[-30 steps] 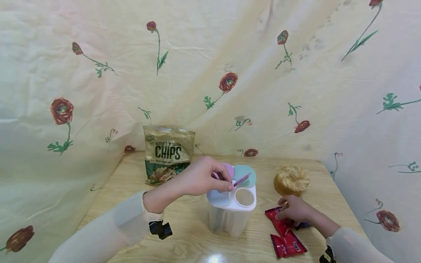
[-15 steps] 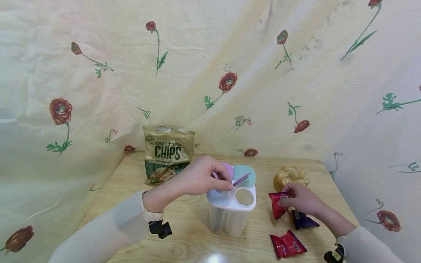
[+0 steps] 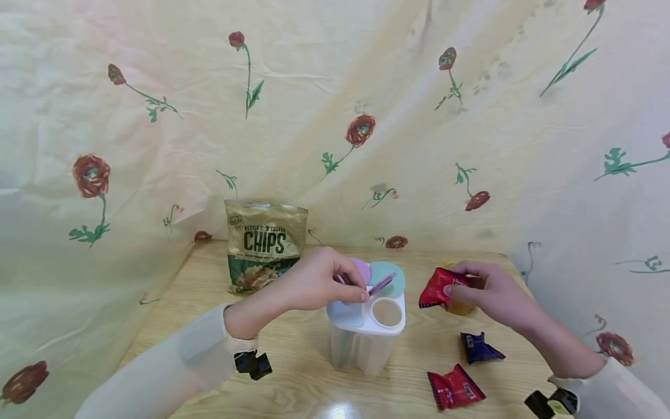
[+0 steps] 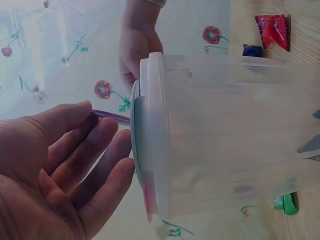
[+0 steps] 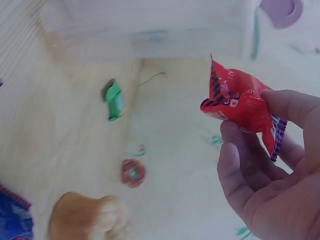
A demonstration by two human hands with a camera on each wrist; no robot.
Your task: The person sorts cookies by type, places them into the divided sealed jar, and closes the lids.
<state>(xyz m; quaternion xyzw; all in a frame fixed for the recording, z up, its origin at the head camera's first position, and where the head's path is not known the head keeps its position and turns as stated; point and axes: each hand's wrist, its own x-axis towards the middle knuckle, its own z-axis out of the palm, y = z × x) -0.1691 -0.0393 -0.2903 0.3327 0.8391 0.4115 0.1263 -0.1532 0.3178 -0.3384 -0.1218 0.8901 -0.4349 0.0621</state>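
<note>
1. Chips bag (image 3: 266, 244) stands upright at back-left of the bench (image 3: 293, 384), well apart from both hands. Not touched.
2. Left hand (image 3: 319, 285) sits on top of the clear container (image 3: 363, 343), fingers curled, pinching a purple flap lid (image 3: 381, 285) and holding it up. Same pose as 1 s ago, no change. Round opening (image 3: 387, 312) beside it is uncovered. Pink lid (image 3: 361, 270) and teal lid (image 3: 389, 273) lie behind the fingers.
3. Left wrist view: container wall (image 4: 235, 135) fills the frame; fingers (image 4: 85, 165) look fairly straight next to the lid rim, purple flap (image 4: 110, 116) against the top finger. Contact point itself is hard to see.
4. Right hand (image 3: 489, 294) pinches a red wrapped candy (image 3: 437, 288) between thumb and fingers, up in the air just right of the container top. Change: 1 s ago this hand was down on the bench at the candy pile, 0.5 s ago it was lifting; now it's raised and closer to the opening. Reads as candy picked and carried toward the container, not in yet.
5. Blue candy (image 3: 480, 348) and another red candy (image 3: 455, 389) lie on the bench, front-right.
6. Hidden/unclear: the bun is mostly covered by the right hand in the head view; right wrist view shows it blurred (image 5: 85, 215). Container contents can't be told through the cloudy wall. Green bit (image 5: 115, 100) on the bench, can't ID.
</note>
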